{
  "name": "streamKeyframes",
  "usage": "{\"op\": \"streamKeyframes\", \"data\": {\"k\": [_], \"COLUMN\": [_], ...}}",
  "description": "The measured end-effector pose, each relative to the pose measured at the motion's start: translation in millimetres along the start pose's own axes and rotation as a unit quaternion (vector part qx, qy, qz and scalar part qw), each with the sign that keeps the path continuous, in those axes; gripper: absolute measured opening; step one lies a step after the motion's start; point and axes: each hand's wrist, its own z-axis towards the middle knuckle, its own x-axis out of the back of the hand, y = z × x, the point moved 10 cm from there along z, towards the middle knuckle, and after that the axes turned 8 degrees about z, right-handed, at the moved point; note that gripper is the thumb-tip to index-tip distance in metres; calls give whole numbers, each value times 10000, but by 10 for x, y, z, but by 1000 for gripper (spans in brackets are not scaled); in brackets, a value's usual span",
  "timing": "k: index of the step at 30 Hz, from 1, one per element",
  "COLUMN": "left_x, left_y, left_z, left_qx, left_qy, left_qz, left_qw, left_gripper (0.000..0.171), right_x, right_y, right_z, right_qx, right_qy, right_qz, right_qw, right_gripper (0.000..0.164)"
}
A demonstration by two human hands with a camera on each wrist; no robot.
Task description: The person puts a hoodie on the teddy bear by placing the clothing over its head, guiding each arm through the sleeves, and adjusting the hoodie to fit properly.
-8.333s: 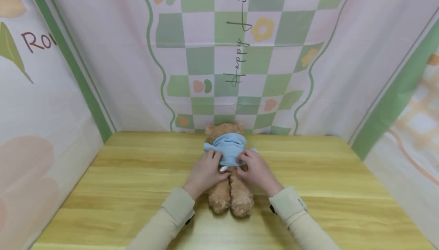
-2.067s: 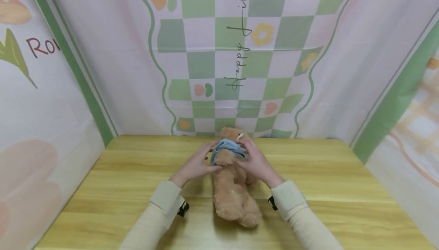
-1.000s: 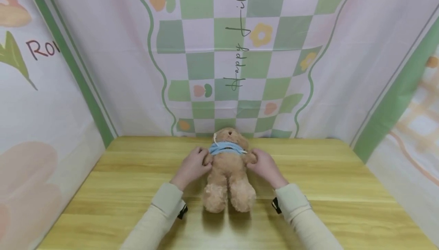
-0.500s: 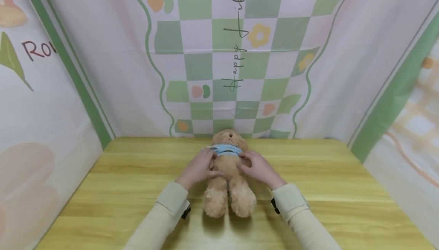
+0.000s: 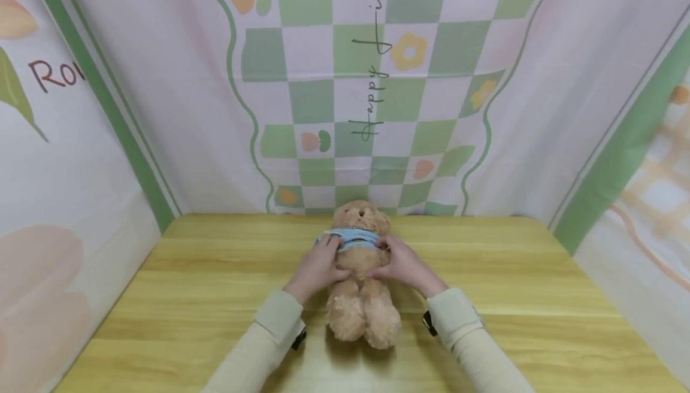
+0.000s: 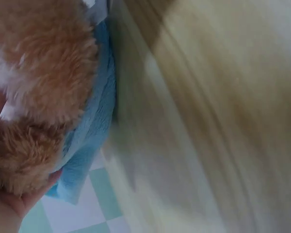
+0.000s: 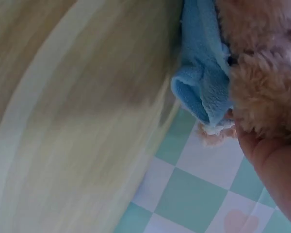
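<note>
A brown teddy bear (image 5: 360, 258) lies face up on the table, head toward the back wall and feet toward me. Its light-blue shirt (image 5: 354, 236) is bunched up around the chest, leaving the belly bare. My left hand (image 5: 318, 264) grips the bear's side, fingers at the shirt's edge and thumb on the lower belly. My right hand (image 5: 406, 266) holds the opposite side in the same way. In the right wrist view, an empty blue sleeve (image 7: 196, 90) hangs beside the bear's furry arm (image 7: 264, 94). The left wrist view shows fingers cupping the other arm (image 6: 26, 155).
The wooden table (image 5: 226, 279) reaches back to a checked green-and-white cloth wall (image 5: 309, 102) close behind the bear's head. Printed cloth also hangs along the left and right sides.
The bear was back side up with its shirt pulled down, then turned over to face up. Both hands shifted from its arms to its sides and the bunched shirt.
</note>
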Motion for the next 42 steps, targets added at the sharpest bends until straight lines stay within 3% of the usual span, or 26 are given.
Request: {"op": "streamKeyframes", "data": {"k": [8,13,19,23,26,29,32,36,42], "left_x": [79,148,165,131,62,-3,-17,-9,58], "left_y": [55,81,105,81,-4,-97,-151,-164,-126], "left_z": [-11,-43,-80,-91,-81,-93,-115,-104,-74], "left_qx": [-69,-159,-306,-453,-432,-355,-282,-270,-459], "left_qy": [627,1132,1350,1172,566,-208,-661,-634,-63], "left_qz": [406,419,475,283,-572,-1613,-2037,-1897,-1184], "left_qw": [9972,9926,9892,9917,9958,9860,9764,9794,9919], "left_gripper": [42,41,33,28,31,37,42,43,21], "right_x": [35,44,46,89,103,113,123,121,72], "right_y": [-1,-48,-80,-5,110,216,258,246,197], "right_z": [6,-1,-35,-66,-93,-114,-117,-96,-66], "right_qx": [26,366,717,611,351,91,-8,-85,-88], "right_qy": [318,503,571,498,226,25,13,160,253], "right_qz": [-68,-62,72,385,583,680,564,432,486], "right_qw": [9995,9980,9958,9961,9974,9976,9984,9989,9985], "right_gripper": [60,38,34,31,43,49,49,45,30]}}
